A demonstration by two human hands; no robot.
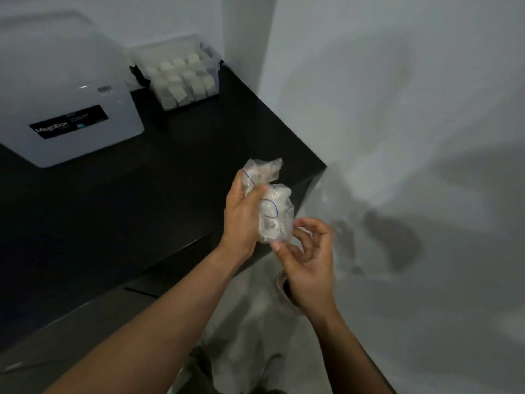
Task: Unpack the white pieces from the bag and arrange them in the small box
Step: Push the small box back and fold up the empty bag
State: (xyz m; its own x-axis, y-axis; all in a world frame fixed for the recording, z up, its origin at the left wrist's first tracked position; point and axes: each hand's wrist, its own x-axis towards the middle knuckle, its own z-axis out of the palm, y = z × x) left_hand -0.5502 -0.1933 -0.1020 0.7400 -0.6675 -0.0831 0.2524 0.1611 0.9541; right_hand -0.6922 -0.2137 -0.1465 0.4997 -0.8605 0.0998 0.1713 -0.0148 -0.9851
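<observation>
A clear plastic bag with a blue line on it holds several white pieces. My left hand grips it around the middle, above the near right corner of the black table. My right hand is just below the bag, thumb and fingertips touching its lower edge. The small clear box stands at the back of the table against the wall, with several white pieces standing in rows inside it.
A large translucent storage box with a black label fills the table's back left. White walls close in behind the table and along its right side. The floor shows below my arms.
</observation>
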